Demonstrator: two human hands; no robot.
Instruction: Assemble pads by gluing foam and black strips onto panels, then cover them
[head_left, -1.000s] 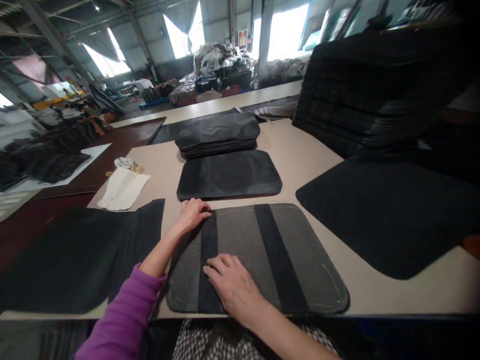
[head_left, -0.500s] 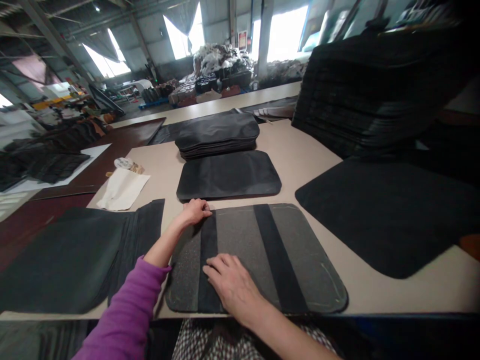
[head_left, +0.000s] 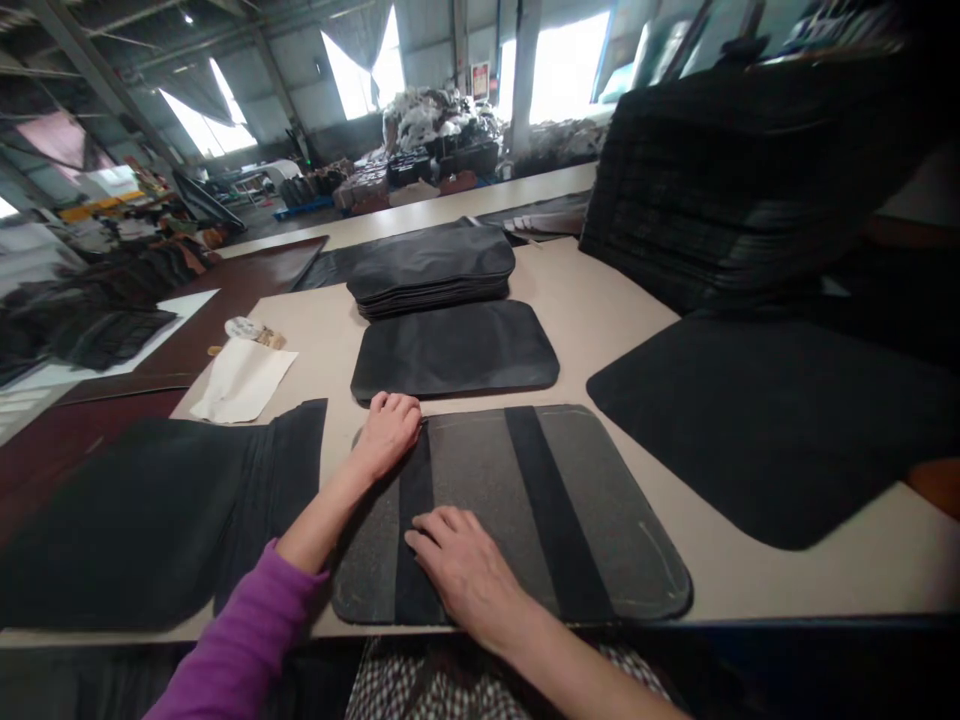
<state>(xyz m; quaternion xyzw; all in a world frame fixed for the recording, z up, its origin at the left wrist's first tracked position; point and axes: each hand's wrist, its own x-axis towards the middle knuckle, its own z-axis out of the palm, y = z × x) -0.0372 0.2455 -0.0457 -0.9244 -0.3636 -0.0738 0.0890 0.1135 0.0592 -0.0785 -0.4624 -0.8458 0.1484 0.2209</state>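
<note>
Got this gray panel [head_left: 480, 475] lying flat on the beige tabletop [head_left: 742, 585], both hands on it. My left hand [head_left: 390, 430] sits at the far left corner, fingers bent over the top end of the left black strip [head_left: 416, 485]. Can't tell if they're pinching anything. Right hand [head_left: 466, 575] is open, palm down, fingertips on that same strip but closer to me. The other black strip [head_left: 559, 510] runs just right of it.
</note>
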